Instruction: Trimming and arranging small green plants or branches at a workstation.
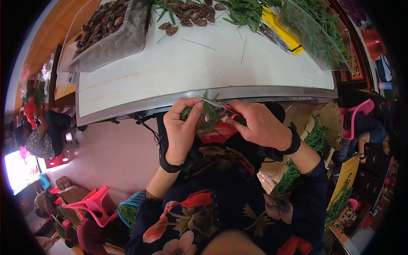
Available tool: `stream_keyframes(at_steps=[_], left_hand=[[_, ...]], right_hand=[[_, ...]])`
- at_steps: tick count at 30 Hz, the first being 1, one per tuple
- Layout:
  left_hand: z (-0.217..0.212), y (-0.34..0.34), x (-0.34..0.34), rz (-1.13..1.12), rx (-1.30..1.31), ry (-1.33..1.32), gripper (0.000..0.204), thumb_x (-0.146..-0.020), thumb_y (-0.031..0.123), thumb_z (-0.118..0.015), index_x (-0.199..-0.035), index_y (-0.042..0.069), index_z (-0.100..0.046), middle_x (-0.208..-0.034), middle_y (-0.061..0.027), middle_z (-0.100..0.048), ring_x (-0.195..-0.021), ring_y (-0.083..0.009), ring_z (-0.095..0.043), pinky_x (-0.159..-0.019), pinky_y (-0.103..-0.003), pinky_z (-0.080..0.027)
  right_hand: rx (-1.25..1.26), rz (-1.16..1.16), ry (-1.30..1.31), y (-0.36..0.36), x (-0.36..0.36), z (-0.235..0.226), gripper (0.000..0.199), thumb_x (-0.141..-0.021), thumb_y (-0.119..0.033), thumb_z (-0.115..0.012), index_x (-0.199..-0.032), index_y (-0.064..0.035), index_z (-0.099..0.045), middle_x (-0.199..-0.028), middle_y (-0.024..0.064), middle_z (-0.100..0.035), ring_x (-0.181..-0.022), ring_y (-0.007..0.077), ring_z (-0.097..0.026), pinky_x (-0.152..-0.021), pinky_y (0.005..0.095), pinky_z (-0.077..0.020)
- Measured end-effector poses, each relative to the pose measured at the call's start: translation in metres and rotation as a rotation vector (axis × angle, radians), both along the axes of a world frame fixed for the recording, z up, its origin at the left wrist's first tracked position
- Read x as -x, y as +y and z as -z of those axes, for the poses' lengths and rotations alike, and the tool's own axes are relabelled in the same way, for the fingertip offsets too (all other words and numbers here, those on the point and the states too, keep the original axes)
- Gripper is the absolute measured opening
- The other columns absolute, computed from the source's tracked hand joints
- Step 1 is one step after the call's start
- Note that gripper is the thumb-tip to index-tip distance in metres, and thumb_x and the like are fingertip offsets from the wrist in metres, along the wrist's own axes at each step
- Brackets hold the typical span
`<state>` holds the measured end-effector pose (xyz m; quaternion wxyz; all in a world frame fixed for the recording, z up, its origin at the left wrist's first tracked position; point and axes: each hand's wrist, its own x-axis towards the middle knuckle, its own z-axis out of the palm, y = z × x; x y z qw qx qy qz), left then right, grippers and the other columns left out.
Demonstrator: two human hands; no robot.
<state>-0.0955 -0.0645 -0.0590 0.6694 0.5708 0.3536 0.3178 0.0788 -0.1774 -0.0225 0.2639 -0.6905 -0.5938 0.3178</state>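
Note:
Just past the table's near edge, my left hand [182, 123] pinches a green artificial pine sprig [208, 119] between thumb and forefinger. My right hand [261, 125] is closed around a red-handled metal tool [216, 104]; whether it is pliers or scissors I cannot tell. Its grey metal end reaches left across the top of the sprig, close to my left thumb and fingertip. Part of the sprig hangs down between both hands, in front of something red below. My fingers hide some of the handles.
On the white table [170, 68] lie loose pinecones [193, 15], thin wires [243, 50] and a yellow package [282, 32]. Clear bins hold pinecones [100, 25] and green sprigs [312, 32]. A cardboard box [299, 114] with greenery stands at my right. Pink stools [95, 206] and other people are around.

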Motion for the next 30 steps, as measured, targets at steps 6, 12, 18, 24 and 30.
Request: stream_keyframes(at_steps=[6, 12, 18, 24, 30], left_hand=[[0.005, 0.005, 0.0, 0.117, -0.269, 0.155, 0.008, -0.089, 0.004, -0.062, -0.094, -0.001, -0.065, -0.078, 0.0004, -0.063, -0.07, -0.0054, -0.057, -0.065, -0.02, -0.046], [-0.001, -0.005, -0.005, 0.124, 0.329, -0.128, 0.013, -0.09, 0.004, -0.06, -0.101, -0.002, -0.062, -0.082, -0.0016, -0.065, -0.072, -0.0062, -0.058, -0.069, -0.02, -0.047], [-0.002, 0.0, -0.004, 0.162, 0.527, -0.231, 0.015, -0.09, 0.003, -0.058, -0.103, -0.002, -0.063, -0.087, -0.0036, -0.067, -0.076, -0.0064, -0.059, -0.071, -0.02, -0.048], [0.007, 0.002, -0.003, 0.22, 0.395, -0.127, 0.013, -0.089, 0.001, -0.057, -0.1, -0.003, -0.065, -0.09, -0.0048, -0.068, -0.074, -0.0075, -0.061, -0.069, -0.021, -0.049], [0.001, 0.0, -0.004, 0.185, 0.474, -0.157, 0.013, -0.089, 0.001, -0.058, -0.099, -0.002, -0.066, -0.089, -0.0043, -0.068, -0.074, -0.0075, -0.062, -0.068, -0.022, -0.05]], right_hand=[[0.038, -0.002, -0.102, -0.001, -0.005, -0.012, 0.027, -0.085, -0.02, -0.066, -0.098, 0.0006, -0.055, -0.08, 0.0217, -0.06, -0.077, 0.0428, -0.057, -0.063, 0.0441, -0.0454], [-0.021, -0.018, -0.227, 0.0, -0.012, -0.027, 0.026, -0.081, -0.021, -0.067, -0.087, -0.0002, -0.052, -0.07, 0.0209, -0.059, -0.07, 0.0408, -0.059, -0.061, 0.0471, -0.0457], [0.009, -0.018, -0.232, -0.004, -0.015, -0.028, 0.026, -0.081, -0.021, -0.067, -0.087, -0.0003, -0.052, -0.069, 0.0203, -0.059, -0.07, 0.0402, -0.059, -0.061, 0.0465, -0.0462], [-0.01, -0.038, -0.278, -0.009, -0.017, -0.03, 0.028, -0.081, -0.022, -0.068, -0.088, -0.0003, -0.052, -0.071, 0.0202, -0.059, -0.072, 0.0397, -0.06, -0.062, 0.0457, -0.0466], [-0.067, -0.01, -0.305, -0.01, -0.018, -0.027, 0.031, -0.082, -0.024, -0.068, -0.089, 0.0003, -0.051, -0.074, 0.0206, -0.059, -0.072, 0.0405, -0.059, -0.062, 0.0456, -0.0465]])
